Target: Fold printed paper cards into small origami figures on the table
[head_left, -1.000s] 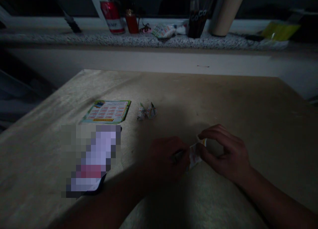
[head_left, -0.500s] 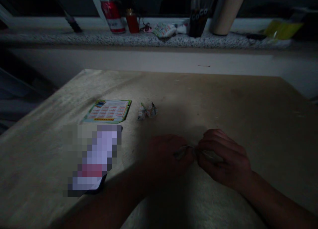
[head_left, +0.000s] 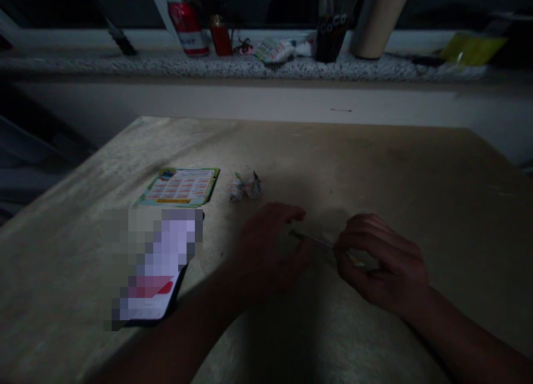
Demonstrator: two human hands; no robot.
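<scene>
My right hand (head_left: pixel 381 259) pinches a thin, flat piece of paper (head_left: pixel 318 240) between thumb and fingertips. The piece is seen almost edge-on, stretching left toward my other hand, and its print is too dark to read. My left hand (head_left: pixel 270 245) is open, thumb and fingers spread on either side of the paper's left end; contact with it cannot be made out. Beyond my left hand, two small folded printed paper pieces (head_left: pixel 247 186) lie side by side. A stack of printed cards (head_left: pixel 181 186) rests to their left.
A phone (head_left: pixel 166 267) with a lit, blurred screen lies on the pale tabletop (head_left: pixel 375 162) at left. On the granite sill (head_left: pixel 250 67) behind stand a red can (head_left: pixel 189 29), a red bottle (head_left: pixel 220 37), a dark cup (head_left: pixel 331 34) and a beige cylinder (head_left: pixel 381 23).
My left hand has opened and drawn away to the left, its fingers now apart. My right hand has shifted slightly right, still pinching the paper, which now shows as a straighter strip.
</scene>
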